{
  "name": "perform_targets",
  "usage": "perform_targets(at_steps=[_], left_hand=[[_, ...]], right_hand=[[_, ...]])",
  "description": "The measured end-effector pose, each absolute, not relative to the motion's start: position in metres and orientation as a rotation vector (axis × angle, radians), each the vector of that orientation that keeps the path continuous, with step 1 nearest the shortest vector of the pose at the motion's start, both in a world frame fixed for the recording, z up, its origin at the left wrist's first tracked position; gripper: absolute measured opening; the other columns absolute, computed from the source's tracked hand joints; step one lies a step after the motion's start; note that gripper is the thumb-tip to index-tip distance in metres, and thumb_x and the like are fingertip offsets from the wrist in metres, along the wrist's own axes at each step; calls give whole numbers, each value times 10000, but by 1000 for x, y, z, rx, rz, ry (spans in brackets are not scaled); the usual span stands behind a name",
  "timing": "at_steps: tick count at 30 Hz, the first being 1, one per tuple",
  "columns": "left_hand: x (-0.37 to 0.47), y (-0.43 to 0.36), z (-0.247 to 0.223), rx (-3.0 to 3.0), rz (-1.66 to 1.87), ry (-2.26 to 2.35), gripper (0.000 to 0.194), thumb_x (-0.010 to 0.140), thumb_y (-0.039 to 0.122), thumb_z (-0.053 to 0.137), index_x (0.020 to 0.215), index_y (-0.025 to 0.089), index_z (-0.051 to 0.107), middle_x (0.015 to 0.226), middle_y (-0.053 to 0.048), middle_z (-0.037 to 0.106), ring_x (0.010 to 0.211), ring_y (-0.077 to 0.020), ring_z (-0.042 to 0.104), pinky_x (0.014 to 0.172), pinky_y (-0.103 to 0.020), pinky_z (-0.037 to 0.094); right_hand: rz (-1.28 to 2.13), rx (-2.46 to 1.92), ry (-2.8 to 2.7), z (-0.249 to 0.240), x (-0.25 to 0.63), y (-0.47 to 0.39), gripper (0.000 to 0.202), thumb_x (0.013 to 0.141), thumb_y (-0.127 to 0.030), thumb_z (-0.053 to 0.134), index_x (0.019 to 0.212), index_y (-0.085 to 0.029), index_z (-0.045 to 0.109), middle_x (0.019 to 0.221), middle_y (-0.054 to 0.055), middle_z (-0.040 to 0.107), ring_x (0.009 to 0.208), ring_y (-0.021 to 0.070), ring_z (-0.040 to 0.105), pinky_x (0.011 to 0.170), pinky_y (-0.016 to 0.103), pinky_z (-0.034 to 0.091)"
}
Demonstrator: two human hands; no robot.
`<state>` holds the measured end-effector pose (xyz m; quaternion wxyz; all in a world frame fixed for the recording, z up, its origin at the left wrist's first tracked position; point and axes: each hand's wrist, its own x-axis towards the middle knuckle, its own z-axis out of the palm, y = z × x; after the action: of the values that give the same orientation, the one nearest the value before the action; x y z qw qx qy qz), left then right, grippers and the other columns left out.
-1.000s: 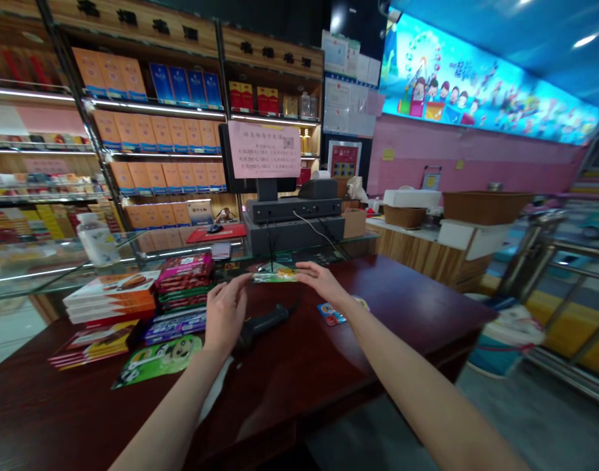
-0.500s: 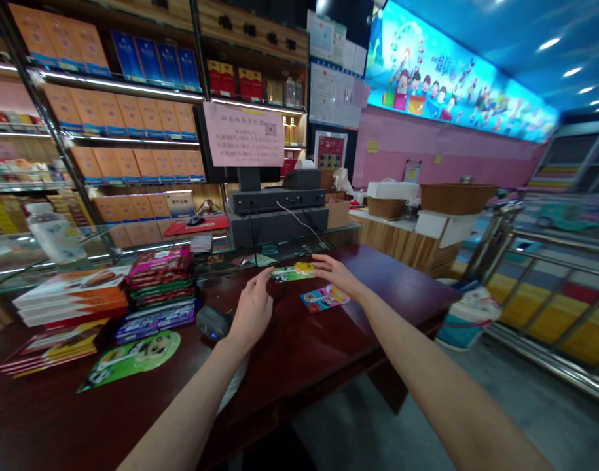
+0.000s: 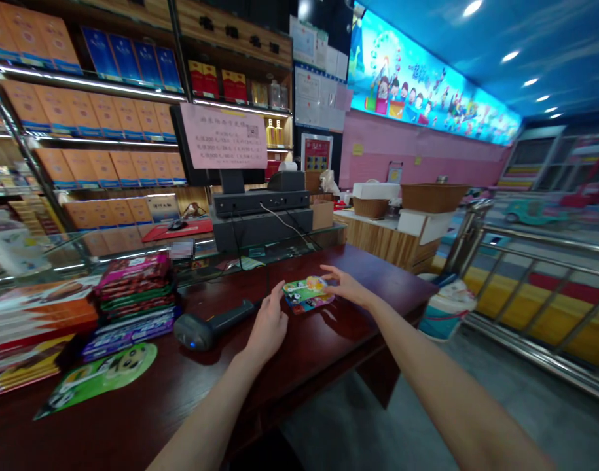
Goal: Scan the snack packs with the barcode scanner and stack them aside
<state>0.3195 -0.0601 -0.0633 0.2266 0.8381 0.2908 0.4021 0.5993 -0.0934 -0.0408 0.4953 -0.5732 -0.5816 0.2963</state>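
Between my two hands is a small green packet [image 3: 295, 288] with a panda print. My left hand [image 3: 270, 325] grips its left end, fingers closed. At the yellow right end my right hand [image 3: 347, 288] holds it with thumb and fingertips, the index finger raised. Beneath lies a blue and pink packet [image 3: 309, 307] on the dark wooden desk [image 3: 328, 347], mostly covered by the green one. To the left of my left hand rests a black barcode scanner [image 3: 196, 330] with a blue light.
Left on the desk are stacked snack packs [image 3: 132, 288], white-and-orange boxes [image 3: 44, 311] and another green panda packet [image 3: 103, 376]. A monitor with a pink sign [image 3: 224, 136] stands behind. Beyond the desk's right end are a bucket [image 3: 444, 314] and a metal railing [image 3: 539, 281].
Both hands have brought the green packet nearer, from behind the blue and pink packet to over it. The scanner's handle now shows left of my left hand. The view has shifted right.
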Motion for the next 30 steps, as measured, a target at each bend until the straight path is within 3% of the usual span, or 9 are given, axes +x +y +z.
perform_targets(at_steps=[15,30], left_hand=[[326,-65,-70,2293,841,879,811,757,-6,417,1538,148,266,1409,-178,584,1389,-244,462,1135,-476,373],[324,-60,-76,2295,850,853,824,746,-5,408,1542,109,230,1404,-174,593,1395,-218,453,1165,-448,342]], right_hand=[[613,-1494,-1536,-58,618,-96,787,734,-227,739,1464,-202,446,1218,90,682,1136,245,634,1084,444,423],[526,-1574,-1598,-54,617,-100,791,749,-257,739,1478,-218,435,1220,73,663,1085,233,634,1025,405,453]])
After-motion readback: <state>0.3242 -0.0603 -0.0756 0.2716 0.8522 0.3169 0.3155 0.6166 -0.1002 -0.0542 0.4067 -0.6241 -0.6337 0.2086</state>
